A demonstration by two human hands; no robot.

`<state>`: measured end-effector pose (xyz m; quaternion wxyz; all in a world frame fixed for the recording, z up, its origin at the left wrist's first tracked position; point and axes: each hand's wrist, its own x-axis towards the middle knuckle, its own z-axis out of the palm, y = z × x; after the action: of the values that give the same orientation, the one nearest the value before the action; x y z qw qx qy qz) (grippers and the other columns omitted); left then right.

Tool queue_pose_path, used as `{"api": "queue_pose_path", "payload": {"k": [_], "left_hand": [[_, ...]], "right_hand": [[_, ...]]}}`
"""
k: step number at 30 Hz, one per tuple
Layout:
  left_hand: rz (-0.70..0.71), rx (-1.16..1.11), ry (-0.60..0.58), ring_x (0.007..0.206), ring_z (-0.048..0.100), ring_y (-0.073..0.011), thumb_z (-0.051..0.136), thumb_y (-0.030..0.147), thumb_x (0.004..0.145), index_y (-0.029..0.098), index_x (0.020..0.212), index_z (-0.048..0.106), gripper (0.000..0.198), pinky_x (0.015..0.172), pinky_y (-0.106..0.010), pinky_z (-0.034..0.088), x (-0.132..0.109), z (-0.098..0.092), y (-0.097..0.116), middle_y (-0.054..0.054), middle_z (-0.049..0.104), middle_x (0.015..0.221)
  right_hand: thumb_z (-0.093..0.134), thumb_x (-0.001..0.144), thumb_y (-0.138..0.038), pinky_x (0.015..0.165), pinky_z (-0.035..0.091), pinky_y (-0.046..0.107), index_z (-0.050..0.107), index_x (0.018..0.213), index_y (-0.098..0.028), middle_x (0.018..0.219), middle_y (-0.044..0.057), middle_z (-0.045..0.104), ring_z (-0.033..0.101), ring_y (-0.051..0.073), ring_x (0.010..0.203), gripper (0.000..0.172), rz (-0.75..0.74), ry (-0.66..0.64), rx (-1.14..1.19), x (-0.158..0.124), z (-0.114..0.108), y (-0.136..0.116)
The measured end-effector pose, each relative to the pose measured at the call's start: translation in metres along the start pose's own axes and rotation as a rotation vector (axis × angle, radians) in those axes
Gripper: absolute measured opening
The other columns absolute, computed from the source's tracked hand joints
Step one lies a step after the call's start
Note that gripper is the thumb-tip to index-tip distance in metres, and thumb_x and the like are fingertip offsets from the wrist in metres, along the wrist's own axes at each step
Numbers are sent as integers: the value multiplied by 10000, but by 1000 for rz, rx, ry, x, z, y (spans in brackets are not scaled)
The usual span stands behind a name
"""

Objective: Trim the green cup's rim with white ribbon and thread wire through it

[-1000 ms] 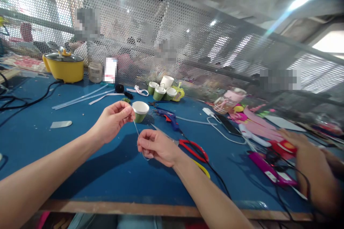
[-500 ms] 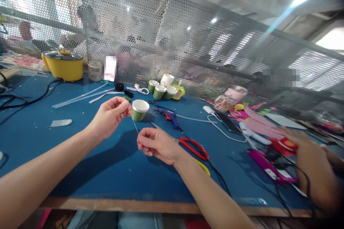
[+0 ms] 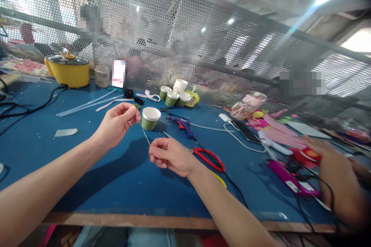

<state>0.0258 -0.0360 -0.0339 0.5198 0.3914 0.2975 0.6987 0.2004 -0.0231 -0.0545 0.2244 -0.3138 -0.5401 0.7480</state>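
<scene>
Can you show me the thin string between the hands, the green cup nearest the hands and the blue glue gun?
Thin string (image 3: 144, 132): head view, middle of its visible stretch.
Green cup (image 3: 150, 123): head view, its green outer wall.
Blue glue gun (image 3: 188, 130): head view, its handle.

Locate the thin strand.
In the head view, left of centre, the thin strand runs between the left hand and right hand, near-left of the green-and-white cup.

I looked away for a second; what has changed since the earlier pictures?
The left hand has shifted slightly left, away from the right hand, and more of the thin strand shows between them. Nothing was let go: both hands still hold it. The nearest cup and glue gun stayed put.
</scene>
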Motion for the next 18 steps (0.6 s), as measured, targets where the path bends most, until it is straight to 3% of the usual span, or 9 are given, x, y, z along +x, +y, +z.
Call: {"api": "queue_pose_path", "payload": {"k": [18], "left_hand": [[29,-15,1,568,529,-78,563,122,734,118,643,522,100,560,-183,422,3,-4,0,-10,566,598]], "right_hand": [[718,637,-310,395,268,169,593,644,-104,545,6,584,431,34,437,241,50,-57,54,0,-4,2]]}}
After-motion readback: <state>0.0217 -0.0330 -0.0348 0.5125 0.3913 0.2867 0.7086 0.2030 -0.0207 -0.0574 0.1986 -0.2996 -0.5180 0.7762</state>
